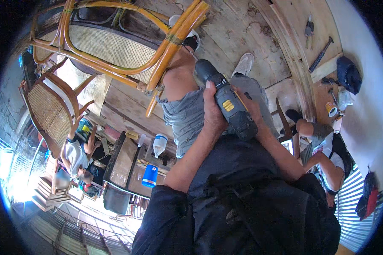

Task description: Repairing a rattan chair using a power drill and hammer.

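A black cordless drill (227, 100) with yellow marks is held in front of my lap, its chuck end tilted away from me toward the upper left. Along its left side my left hand (212, 106) is closed, thumb up near the chuck end. My right hand (252, 106) grips it from the right; the drill's body hides most of those fingers. Whether a bit sits in the chuck is hard to make out. Just beyond the drill, by my bare knee, stands a glossy bamboo-framed seat (170, 40) with woven cane panels.
A cane-backed wooden chair (51, 106) stands at the left, near a crouching person (77, 155). Another person (327, 157) sits at the right. A hammer (321, 55) and pliers (309, 32) lie on floorboards. A blue container (150, 175) and white bottle (159, 144) stand left.
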A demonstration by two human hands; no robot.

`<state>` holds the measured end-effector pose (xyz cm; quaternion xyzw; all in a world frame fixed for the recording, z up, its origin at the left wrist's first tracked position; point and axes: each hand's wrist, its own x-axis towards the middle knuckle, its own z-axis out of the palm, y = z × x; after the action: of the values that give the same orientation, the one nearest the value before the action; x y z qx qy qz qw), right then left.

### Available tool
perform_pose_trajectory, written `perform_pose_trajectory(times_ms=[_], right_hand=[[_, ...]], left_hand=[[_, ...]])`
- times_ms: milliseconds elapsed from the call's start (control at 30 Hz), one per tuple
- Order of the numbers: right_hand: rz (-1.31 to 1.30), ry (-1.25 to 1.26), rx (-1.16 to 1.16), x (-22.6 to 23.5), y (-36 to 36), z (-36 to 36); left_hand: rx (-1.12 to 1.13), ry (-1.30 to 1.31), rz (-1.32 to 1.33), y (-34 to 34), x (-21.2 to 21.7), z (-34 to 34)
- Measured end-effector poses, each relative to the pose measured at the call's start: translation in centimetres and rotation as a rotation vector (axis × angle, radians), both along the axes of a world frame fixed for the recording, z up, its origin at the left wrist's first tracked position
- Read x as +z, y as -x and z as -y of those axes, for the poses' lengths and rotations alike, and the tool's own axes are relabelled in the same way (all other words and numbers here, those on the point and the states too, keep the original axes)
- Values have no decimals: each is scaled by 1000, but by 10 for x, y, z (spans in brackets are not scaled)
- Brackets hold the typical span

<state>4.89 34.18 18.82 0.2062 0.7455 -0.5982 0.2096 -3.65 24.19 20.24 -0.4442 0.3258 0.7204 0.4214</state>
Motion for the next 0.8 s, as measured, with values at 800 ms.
perform_pose_trajectory(times_ms=[800], right_hand=[[62,193,-97,14,6,-7]], left_hand=[[-97,-43,18,-7,-5,7]])
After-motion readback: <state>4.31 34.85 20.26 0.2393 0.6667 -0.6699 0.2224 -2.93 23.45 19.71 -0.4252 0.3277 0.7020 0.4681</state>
